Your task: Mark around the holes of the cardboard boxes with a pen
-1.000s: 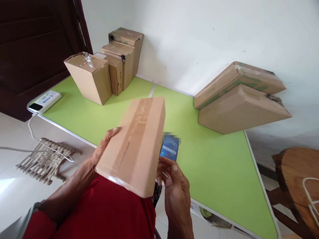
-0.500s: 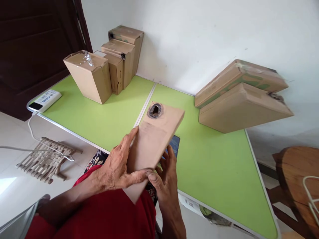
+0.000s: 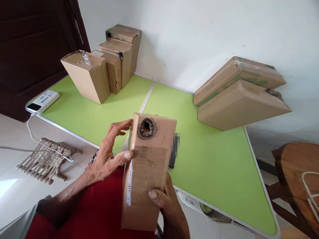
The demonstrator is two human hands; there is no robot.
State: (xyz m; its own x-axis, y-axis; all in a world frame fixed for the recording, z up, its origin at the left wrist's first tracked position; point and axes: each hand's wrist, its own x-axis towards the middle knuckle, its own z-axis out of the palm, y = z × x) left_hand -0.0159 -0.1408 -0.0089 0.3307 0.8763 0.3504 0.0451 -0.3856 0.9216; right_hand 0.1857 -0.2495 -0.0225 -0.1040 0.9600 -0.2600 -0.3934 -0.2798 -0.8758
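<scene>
I hold a brown cardboard box (image 3: 147,172) upright over the near edge of the green table (image 3: 214,166). Its facing side has a ragged round hole near the top and a barcode strip along its left edge. My left hand (image 3: 108,156) grips the box's left side, thumb on the front and fingers curled behind. My right hand (image 3: 166,205) holds it from below on the right, thumb pressed on the front. A phone (image 3: 173,152) lies on the table just behind the box, mostly hidden.
Several taped cardboard boxes (image 3: 86,74) stand at the table's far left corner. Two flat boxes (image 3: 239,99) lean against the wall at right. A white device (image 3: 42,101) with a cable lies at the left edge. A wooden chair (image 3: 296,179) stands at right, a woven mat (image 3: 45,159) on the floor.
The box has been turned from its taped face to the side with the hole, then brought upright and closer. My right hand has shifted under it; the phone is now mostly covered.
</scene>
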